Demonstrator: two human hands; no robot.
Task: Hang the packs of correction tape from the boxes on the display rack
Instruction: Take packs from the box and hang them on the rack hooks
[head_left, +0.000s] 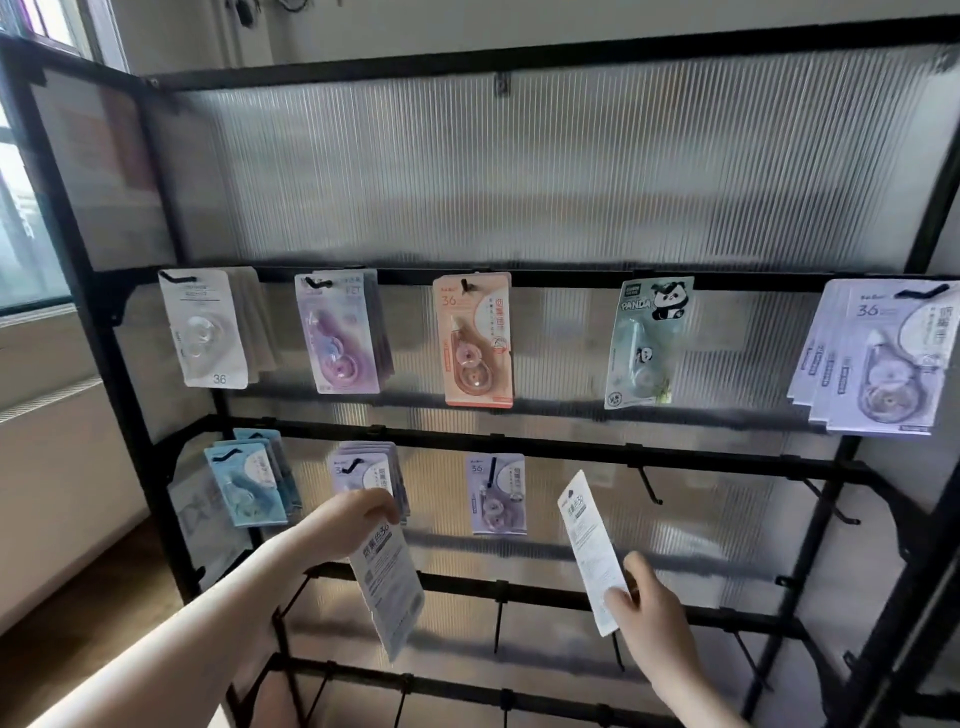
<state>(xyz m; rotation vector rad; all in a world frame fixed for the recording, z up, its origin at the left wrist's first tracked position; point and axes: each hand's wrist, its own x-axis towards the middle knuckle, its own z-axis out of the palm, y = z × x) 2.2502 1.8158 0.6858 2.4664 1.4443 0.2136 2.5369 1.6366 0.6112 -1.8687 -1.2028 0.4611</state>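
Before the black display rack (519, 449), the left hand (358, 519) pinches the top of a small stack of correction tape packs (387, 587), which hangs down below its curled fingers, printed backs toward the camera; how many are in the stack cannot be told. To the right, the right hand (641, 605) grips the lower end of a single pack (589, 545), which stands up tilted above the thumb, near an empty hook (649, 483). On the rack, five hooks in the upper row carry packs and three in the lower row, eight loaded hooks in all.
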